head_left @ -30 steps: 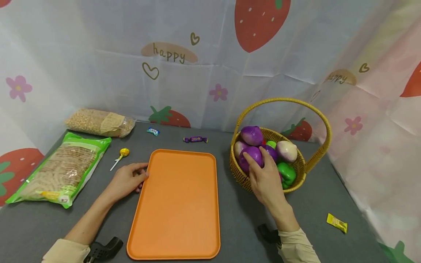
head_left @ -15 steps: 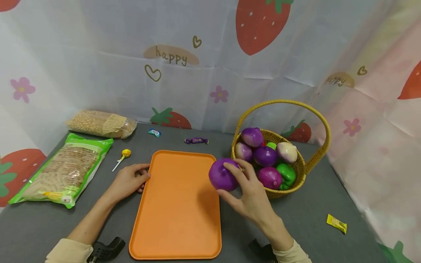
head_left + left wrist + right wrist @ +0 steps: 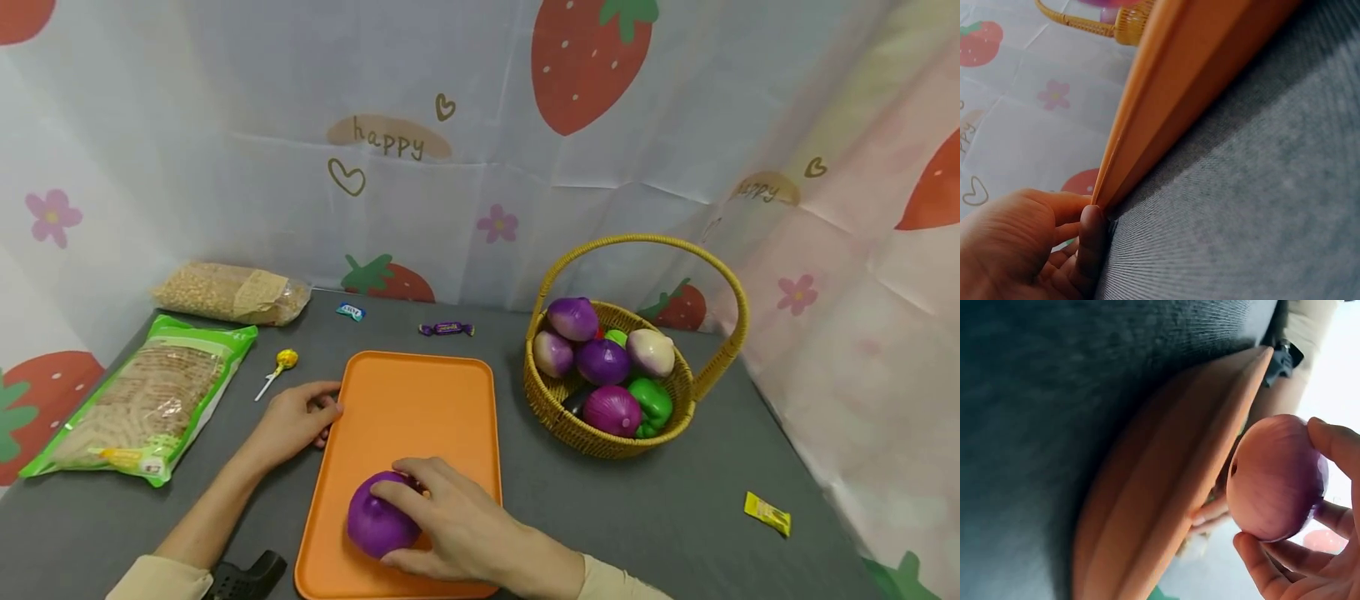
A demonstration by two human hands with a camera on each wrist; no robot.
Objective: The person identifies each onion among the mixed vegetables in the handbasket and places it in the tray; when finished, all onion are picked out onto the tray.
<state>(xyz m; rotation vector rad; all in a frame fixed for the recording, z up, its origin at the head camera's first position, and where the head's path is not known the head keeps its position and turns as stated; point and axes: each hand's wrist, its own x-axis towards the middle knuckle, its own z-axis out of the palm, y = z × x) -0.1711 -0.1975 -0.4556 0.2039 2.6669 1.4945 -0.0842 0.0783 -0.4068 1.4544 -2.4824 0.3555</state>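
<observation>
Here we go: the right hand [image 3: 472, 533] has its fingers [image 3: 411, 502] spread wide and curved snugly round a purple onion [image 3: 375, 521], thumb on the near side. We find the onion at the near end of the orange tray [image 3: 416, 408]; whether it touches down, we cannot tell. Glossy skin, so we judge it light, stiff, slightly slippery and hardly fragile, best taken round its widest girth. Its crown seems to face up, the small dark hole downward, so the crown-to-base axis stands roughly upright, and it's a squat shape. Over to the left hand [image 3: 296, 423]: its fingers pinch the tray's left rim, and we see that tray's long axis running near to far. Further out on the surface [image 3: 660, 525], right and far, sits the wicker basket [image 3: 600, 443] with more onions [image 3: 602, 360] and a green pepper [image 3: 652, 408].
</observation>
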